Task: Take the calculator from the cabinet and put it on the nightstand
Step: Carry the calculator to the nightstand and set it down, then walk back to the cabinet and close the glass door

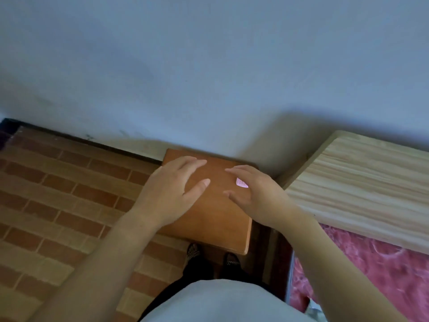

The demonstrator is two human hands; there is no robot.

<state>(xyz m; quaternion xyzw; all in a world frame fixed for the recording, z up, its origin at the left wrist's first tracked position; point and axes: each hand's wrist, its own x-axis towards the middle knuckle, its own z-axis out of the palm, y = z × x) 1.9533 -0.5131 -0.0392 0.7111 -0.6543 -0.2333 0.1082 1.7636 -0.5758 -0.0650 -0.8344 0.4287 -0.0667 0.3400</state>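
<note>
Wall [209, 54]: pale blue-grey, fills top half of view, dark baseboard strip where it meets the floor at left.
Floor [46, 194]: brick-pattern, reddish-brown w/ tan bands, left side & under me.
Headboard [362, 182]: light pine plank w/ grain stripes, runs diagonally at right, just beside the nightstand.
Bedding [371, 275]: pink/red patterned cover, bottom right, below the headboard.
Nightstand [209, 217]: orange-brown wood top, pushed against the wall, between floor area and bed; I stand right in front of it.
My shirt [220, 303]: light grey, bottom centre; dark trousers below it, patterned shoes [193, 251] poking out at the nightstand's near edge.
Left hand [171, 189]: palm down over left part of the nightstand top, fingers spread & relaxed, nothing in it; can't tell if it touches the wood.
Right hand [253, 191]: over right part of the top, fingers loosely curved & apart, cupped above the calculator, not gripping it as far as I can see.
Calculator [241, 183]: only a small pink corner shows under my right hand, lying on the nightstand, right-of-centre, nearer the wall side. Rest hidden by the hand; keys/display too blurred to read.
</note>
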